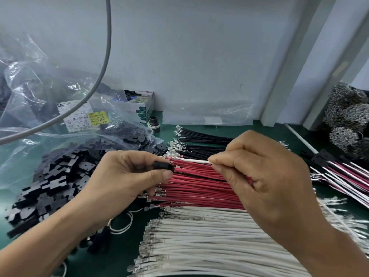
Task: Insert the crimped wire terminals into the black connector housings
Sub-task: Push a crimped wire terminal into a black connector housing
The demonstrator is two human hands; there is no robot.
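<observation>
White wires (pixel 209 242), too many to count, lie under your right wrist; red wires (pixel 199 188) beyond. Your left hand (pixel 121 176) pinches one black housing (pixel 163 166). Your right hand (pixel 259 168) pinches one white wire (pixel 196 160), metal tip at housing. Black wires (pixel 205 144) farther; flat black housings (pixel 52 182) heaped left.

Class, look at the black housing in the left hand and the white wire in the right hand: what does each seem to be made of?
Black housing: likely moulded plastic, matt black with a dull sheen, held in the left hand's grip. White wire: flexible, smooth white insulation, probably plastic, pinched by the right hand; its tip looks like bright, shiny metal.
</observation>
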